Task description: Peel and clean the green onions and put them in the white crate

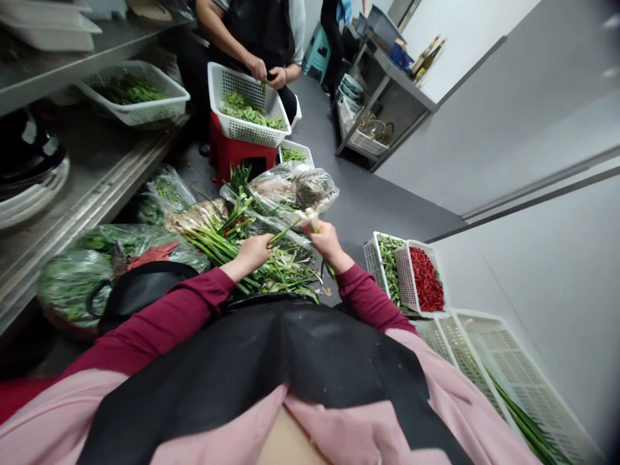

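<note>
A metal shelf [92, 161] fills the left of the frame, its lower tier bearing a white basket [145, 116] of greens [128, 90] at upper left. At upper right stands a metal table [411, 84] with a blue-grey bin [385, 26] on top and, below, a white tray [365, 142] of looped, brass-coloured pieces. A large white crate [513, 355] at lower right holds long green stalks [527, 420]. At upper centre, a co-worker's hands meet over a perforated basket [249, 132] partly filled with green pods [247, 110], set on a red stool [225, 152]. Clear plastic [72, 278] at lower left wraps leafy greens. Right of centre, a crate [405, 278] is filled with red chillies [426, 278], just beside another crate [374, 261] of green produce [389, 258]. A clear bag [314, 187] lies mid-frame, its contents hard to make out, near a heap of scallions [213, 242]. A small basket [310, 158] behind it contains more pods. At the centre, the left hand [254, 252] is closed around the green part of a scallion stalk [285, 232], while the right hand [325, 239] is clamped on white scallion ends [314, 216].
</note>
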The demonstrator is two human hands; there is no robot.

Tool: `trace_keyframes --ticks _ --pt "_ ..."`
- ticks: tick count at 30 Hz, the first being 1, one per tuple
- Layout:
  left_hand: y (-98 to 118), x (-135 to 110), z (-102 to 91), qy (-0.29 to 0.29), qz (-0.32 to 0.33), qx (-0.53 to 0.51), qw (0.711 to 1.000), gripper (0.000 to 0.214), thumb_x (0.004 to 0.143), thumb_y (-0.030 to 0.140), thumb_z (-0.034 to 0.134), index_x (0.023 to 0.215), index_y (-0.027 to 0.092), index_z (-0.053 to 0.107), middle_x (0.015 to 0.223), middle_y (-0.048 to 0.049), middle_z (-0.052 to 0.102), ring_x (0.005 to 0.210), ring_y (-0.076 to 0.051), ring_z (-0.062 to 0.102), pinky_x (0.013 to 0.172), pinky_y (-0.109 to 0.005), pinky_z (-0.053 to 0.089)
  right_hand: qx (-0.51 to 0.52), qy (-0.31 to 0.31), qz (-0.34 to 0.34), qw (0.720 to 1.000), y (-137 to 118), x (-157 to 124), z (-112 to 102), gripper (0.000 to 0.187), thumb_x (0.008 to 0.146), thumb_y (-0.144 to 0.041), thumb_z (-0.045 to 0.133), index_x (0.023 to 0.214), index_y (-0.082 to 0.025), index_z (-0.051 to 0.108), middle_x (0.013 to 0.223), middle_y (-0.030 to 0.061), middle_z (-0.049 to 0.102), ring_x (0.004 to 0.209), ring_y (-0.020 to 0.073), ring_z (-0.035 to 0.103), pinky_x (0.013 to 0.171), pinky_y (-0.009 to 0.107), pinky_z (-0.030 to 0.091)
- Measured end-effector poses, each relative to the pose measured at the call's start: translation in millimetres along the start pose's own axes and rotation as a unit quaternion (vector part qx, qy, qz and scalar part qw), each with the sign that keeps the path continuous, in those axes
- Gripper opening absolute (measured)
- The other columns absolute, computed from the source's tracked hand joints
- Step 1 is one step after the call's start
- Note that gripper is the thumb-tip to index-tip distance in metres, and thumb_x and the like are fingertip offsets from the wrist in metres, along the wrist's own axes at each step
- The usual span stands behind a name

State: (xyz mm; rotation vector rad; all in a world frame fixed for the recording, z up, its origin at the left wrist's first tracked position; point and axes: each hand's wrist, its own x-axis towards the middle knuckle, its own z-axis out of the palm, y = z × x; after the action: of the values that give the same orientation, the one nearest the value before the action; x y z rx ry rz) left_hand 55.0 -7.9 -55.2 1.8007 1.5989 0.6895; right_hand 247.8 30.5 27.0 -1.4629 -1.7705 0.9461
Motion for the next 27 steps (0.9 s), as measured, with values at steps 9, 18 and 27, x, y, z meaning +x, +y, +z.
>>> trace_keyframes --ticks 9,18,27 --pt "4.5 -5.7 -2.8 0.023 0.112 0.045 0.992 0.045 0.081 0.036 0.053 0.121 0.016 0.058 0.11 -0.0106 0.068 0.093 -0.025 0.065 0.078 -0.031 0.047 0.252 -0.005 0.156 0.955 14.2 2.8 6.9 0.021 0.064 -0.026 0.065 0.061 -0.017 0.046 0.042 -0.0086 0.039 0.034 0.0043 0.031 0.037 0.02 0.025" --pt "-19.6 4.7 -15.1 0.031 0.024 -0.091 0.995 0.035 0.079 0.038 0.052 0.096 0.016 0.073 0.092 -0.0108 0.072 0.09 -0.026 0.065 0.079 -0.032 0.047 0.161 0.325 0.148 0.92 43.6 40.9 -119.6 0.018 0.078 -0.021 0.05 0.065 -0.019 0.039 0.04 -0.0104 0.033 0.035 0.0026 0.028 0.038 0.019 0.026" --pt "1.3 -1.7 -17.8 -0.101 -0.081 -0.396 0.909 0.046 0.071 0.054 0.062 0.086 0.012 0.069 0.05 0.0051 0.04 0.046 -0.009 0.038 0.044 -0.023 0.037 -0.07 -0.048 0.134 0.987 55.4 4.4 -7.6 0.029 0.061 -0.036 0.074 0.056 -0.011 0.061 0.046 -0.0012 0.053 0.045 0.0071 0.043 0.045 0.02 0.03"
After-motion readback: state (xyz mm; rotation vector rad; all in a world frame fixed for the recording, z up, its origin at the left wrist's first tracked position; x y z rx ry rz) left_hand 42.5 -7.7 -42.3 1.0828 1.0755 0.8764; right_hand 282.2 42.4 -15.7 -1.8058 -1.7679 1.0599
